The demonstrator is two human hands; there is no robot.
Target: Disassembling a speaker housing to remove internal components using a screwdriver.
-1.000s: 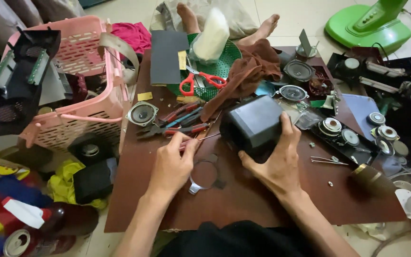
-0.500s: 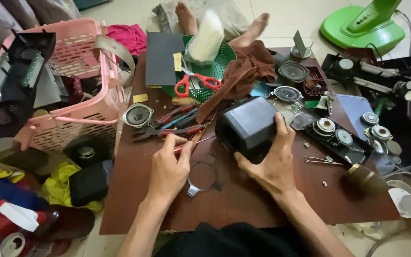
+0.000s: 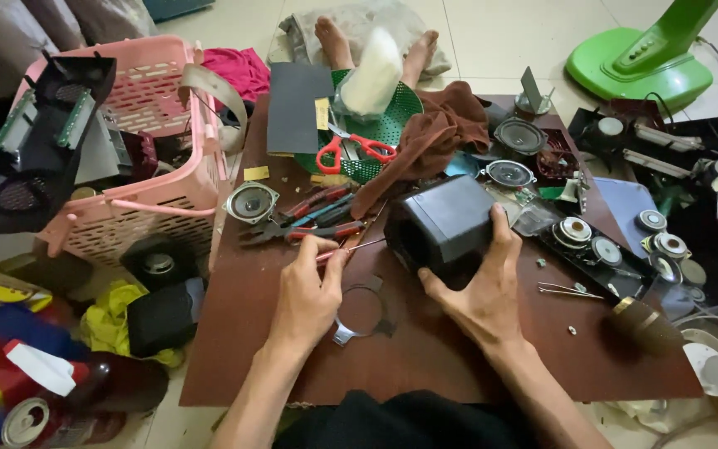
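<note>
Two bare hands work over a cluttered brown table (image 3: pixel 425 374). The right hand (image 3: pixel 479 295) clasps a dark speaker box (image 3: pixel 442 223), fingers spread along its side and thumb hooked under its front edge; the box sits tilted on the table's middle, its open face turned towards the left hand (image 3: pixel 309 291). That hand pinches a thin red-handled screwdriver (image 3: pixel 351 248) between thumb and fingertips, its tip pointing at the box's open face.

Compared with a second ago, the left hand has lifted a little off the table and brought the tool closer to the box, while the right hand has kept its grip in the same place. The view has also drifted, so the whole table sits slightly lower in the picture. Judging by this, the box is being steadied while the tool is lined up on it, and no part has come off in that time.

As for containers, a pink plastic basket (image 3: pixel 168 191) stands at the table's left edge, holding grey and dark electronic parts I cannot make out. A green perforated bowl (image 3: pixel 388 125) at the far side carries red-handled scissors (image 3: pixel 351 151) and a white wrapped bundle (image 3: pixel 373 73). Just left of the hands lie red-grip pliers (image 3: pixel 292 231) and a loose round speaker driver (image 3: pixel 251 201); a flat metal ring (image 3: pixel 351 328) lies between the wrists.
</note>
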